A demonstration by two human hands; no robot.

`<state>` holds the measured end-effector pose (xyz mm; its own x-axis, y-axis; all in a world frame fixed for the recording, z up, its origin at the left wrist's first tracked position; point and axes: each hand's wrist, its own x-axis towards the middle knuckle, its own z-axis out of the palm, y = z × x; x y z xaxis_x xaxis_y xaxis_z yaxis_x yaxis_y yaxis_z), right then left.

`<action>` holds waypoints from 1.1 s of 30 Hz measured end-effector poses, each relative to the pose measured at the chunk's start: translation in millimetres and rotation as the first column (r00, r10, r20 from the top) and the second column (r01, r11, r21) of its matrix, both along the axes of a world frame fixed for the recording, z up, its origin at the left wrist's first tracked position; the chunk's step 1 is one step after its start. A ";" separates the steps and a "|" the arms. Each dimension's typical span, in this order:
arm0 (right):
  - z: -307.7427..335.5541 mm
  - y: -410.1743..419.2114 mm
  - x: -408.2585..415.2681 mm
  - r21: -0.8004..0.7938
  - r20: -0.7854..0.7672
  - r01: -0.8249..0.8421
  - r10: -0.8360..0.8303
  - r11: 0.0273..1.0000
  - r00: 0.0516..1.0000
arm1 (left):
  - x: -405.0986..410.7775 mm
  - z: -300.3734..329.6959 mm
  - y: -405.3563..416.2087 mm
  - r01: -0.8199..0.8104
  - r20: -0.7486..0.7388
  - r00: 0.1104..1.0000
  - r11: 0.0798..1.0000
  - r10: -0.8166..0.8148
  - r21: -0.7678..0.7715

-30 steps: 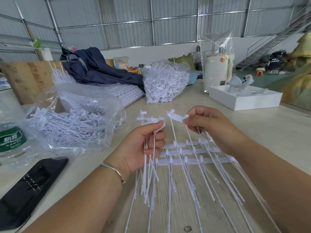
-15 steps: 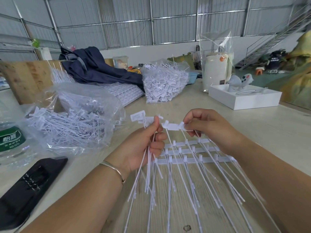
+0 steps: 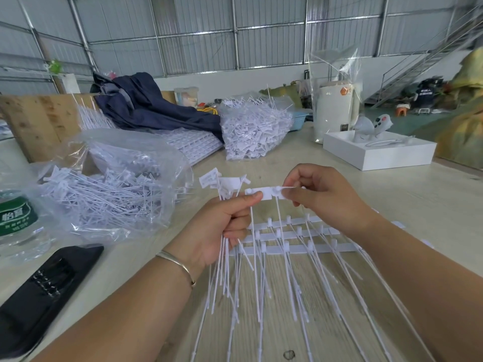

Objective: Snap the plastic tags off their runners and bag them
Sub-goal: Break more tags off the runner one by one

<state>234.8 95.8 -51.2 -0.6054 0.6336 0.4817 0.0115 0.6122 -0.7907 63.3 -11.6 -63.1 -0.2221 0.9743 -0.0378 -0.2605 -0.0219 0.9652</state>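
The plastic tags (image 3: pixel 271 193) weigh almost nothing: stiff flat heads on thin whippy tails, still joined to the runners (image 3: pixel 295 248) on the desk (image 3: pixel 392 194). Your right hand (image 3: pixel 324 197) pinches a head; your left hand (image 3: pixel 222 226) clutches a loose bundle and touches that head. Grip heads, not tails. The bag (image 3: pixel 115 184) lies left.

I'm working in a warehouse-like factory shed: corrugated metal walls (image 3: pixel 271 30) on steel framing and a metal staircase (image 3: pixel 418 64) behind. My wooden worktable (image 3: pixel 431 205) carries bulk bags of plastic tags (image 3: pixel 254 131).
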 end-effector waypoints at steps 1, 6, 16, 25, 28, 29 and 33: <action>0.2 0.2 0.6 0.024 0.011 0.027 -0.028 0.999 1.000 | -1.3 0.0 0.0 -0.004 0.007 1.000 1.000 0.004 0.009; 3.9 3.3 4.4 0.020 0.037 0.104 -0.104 0.994 0.994 | -4.9 2.6 -1.4 0.017 0.076 0.997 0.998 -0.021 0.055; 10.6 -6.6 6.4 -0.167 0.017 -0.082 0.086 0.982 0.996 | -3.8 4.1 -6.2 0.238 0.191 0.950 0.969 -0.246 0.061; 3.8 -7.7 0.1 -0.294 0.036 -0.240 0.262 0.925 0.964 | 1.1 4.5 -6.3 0.358 0.257 0.889 0.925 -0.379 0.125; -1.8 -14.6 -6.8 -0.357 0.030 -0.313 0.345 0.880 0.938 | 7.5 2.4 -6.7 0.490 0.239 0.826 0.860 -0.510 0.143; -2.6 -18.5 -9.8 -0.384 0.015 -0.335 0.369 0.860 0.929 | 8.4 3.0 -7.1 0.521 0.260 0.800 0.841 -0.541 0.147; -3.3 -20.7 -14.1 -0.344 -0.011 -0.321 0.338 0.882 0.941 | 6.3 6.3 -5.6 0.551 0.216 0.787 0.816 -0.578 0.175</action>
